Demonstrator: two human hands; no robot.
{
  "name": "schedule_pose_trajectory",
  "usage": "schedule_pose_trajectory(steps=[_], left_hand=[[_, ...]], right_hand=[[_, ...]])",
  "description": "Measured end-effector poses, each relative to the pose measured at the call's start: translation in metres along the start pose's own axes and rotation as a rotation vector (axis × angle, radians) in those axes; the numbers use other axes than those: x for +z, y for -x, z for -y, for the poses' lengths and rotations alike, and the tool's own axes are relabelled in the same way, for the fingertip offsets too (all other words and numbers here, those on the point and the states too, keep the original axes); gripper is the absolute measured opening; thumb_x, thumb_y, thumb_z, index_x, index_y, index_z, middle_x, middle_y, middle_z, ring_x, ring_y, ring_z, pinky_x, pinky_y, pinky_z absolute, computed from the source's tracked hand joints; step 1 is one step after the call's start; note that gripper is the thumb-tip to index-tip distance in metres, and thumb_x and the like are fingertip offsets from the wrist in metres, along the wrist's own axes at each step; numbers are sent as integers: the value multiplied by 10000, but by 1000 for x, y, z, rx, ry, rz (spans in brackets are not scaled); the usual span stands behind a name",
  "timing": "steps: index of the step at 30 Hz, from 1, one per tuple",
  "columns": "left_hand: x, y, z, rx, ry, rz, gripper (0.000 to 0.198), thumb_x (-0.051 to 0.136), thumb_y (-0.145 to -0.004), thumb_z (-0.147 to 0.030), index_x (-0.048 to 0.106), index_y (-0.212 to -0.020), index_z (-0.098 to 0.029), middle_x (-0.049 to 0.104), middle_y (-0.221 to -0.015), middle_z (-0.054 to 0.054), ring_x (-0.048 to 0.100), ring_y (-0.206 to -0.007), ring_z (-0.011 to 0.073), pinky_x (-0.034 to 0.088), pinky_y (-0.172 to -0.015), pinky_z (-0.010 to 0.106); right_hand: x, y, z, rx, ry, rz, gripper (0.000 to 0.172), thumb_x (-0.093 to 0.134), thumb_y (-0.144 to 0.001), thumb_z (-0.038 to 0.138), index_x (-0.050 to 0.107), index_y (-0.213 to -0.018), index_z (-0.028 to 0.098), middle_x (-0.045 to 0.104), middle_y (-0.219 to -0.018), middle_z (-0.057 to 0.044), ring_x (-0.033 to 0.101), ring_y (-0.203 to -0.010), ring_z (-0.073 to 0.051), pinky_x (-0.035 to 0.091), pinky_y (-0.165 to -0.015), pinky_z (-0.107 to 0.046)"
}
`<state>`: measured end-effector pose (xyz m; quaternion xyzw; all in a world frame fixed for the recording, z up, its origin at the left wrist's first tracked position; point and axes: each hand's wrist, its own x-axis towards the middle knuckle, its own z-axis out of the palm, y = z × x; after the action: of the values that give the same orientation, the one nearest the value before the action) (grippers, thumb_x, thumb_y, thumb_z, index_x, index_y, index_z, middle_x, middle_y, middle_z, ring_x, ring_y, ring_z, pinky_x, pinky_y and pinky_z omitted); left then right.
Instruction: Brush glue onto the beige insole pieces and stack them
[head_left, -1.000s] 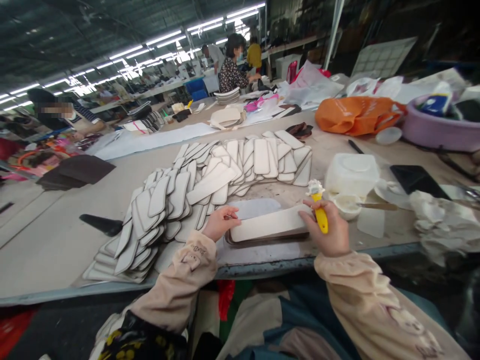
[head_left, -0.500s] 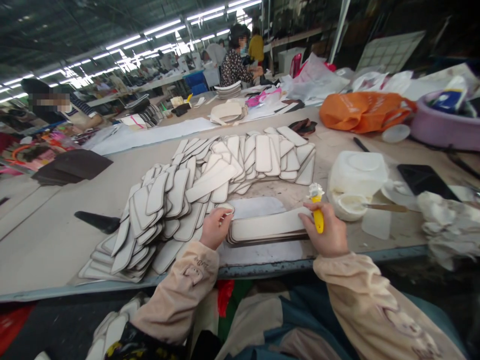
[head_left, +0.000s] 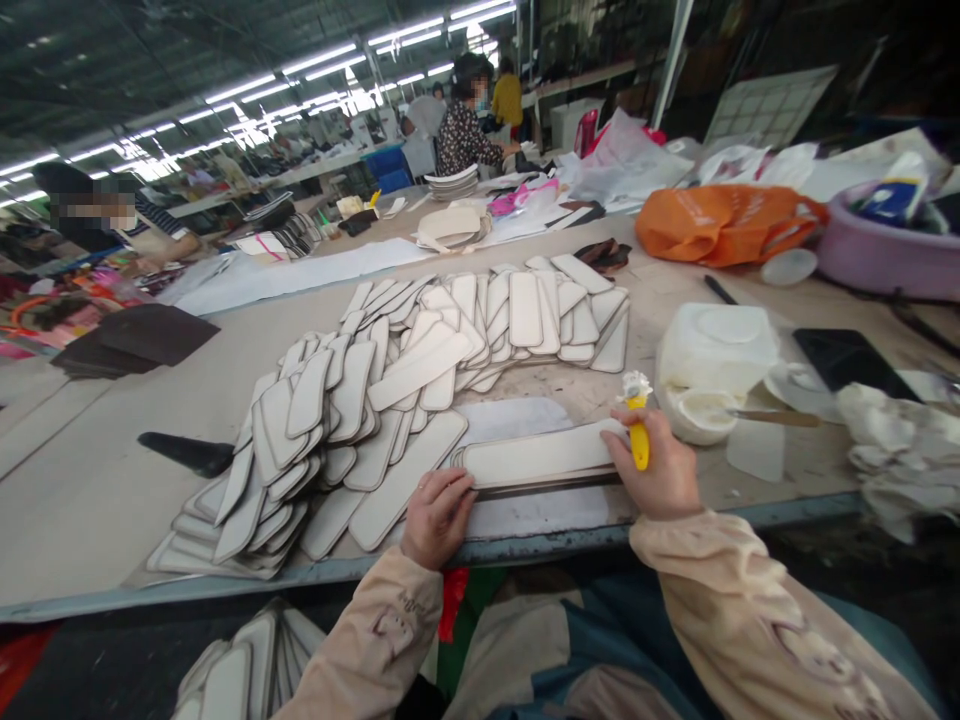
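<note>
A short stack of long pale strips with rounded ends lies near the table's front edge. My left hand has its fingers together at the stack's left end. At the right end, my right hand touches the top strip with thumb and fingertips while gripping a yellow-handled brush upright; its head is coated white. Many pale strips overlap in a big curved pile left of and behind the stack. One long strip rests beside my left hand. White paper shows under the stack.
Right of my hands are a white plastic container, a bowl of white paste with a stick, a black phone-like slab and crumpled cloth. A black tool lies left. People sit farther back.
My left hand has moved down to the stack's near left corner. A long strip now lies left of the stack, on the pile's edge. The right hand still holds the brush.
</note>
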<state>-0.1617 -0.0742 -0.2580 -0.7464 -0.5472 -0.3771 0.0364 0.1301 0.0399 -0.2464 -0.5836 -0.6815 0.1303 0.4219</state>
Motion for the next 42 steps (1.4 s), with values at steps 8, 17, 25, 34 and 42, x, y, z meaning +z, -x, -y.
schedule_pose_trajectory(steps=[8,17,25,34,42], left_hand=[[3,2,5,100,0,-12,274,625,-821,-99,665,-1073,-198,697,-1046,94,652,-926,196,540,-810,364],[3,4,9,148,-33,28,346,640,-803,-65,658,-1120,-202,684,-1073,98,640,-933,215,539,-807,381],[4,4,12,182,-66,52,382,644,-792,-40,649,-1140,-196,679,-1076,101,634,-938,218,518,-813,374],[5,3,15,230,-91,46,367,656,-793,-47,652,-1133,-186,677,-1078,110,642,-880,207,494,-782,361],[6,1,18,285,-98,48,346,642,-809,-47,650,-1126,-185,683,-1064,107,647,-870,200,490,-767,347]], right_hand=[[4,0,-4,-32,44,-20,262,589,-806,354,543,-1020,211,717,-1008,-50,688,-763,-236,498,-665,-340],[2,2,-2,-41,140,45,208,554,-834,266,533,-1032,208,706,-967,-45,674,-735,-220,464,-624,-307],[8,6,-6,-61,188,47,199,557,-848,241,549,-1043,206,698,-921,-41,659,-754,-211,455,-641,-302],[0,4,6,-215,306,17,143,551,-846,154,599,-973,196,697,-902,-72,614,-954,-263,458,-781,-367],[37,43,49,-540,-22,262,163,550,-912,349,594,-943,195,672,-1064,-88,531,-1215,-225,387,-1062,-390]])
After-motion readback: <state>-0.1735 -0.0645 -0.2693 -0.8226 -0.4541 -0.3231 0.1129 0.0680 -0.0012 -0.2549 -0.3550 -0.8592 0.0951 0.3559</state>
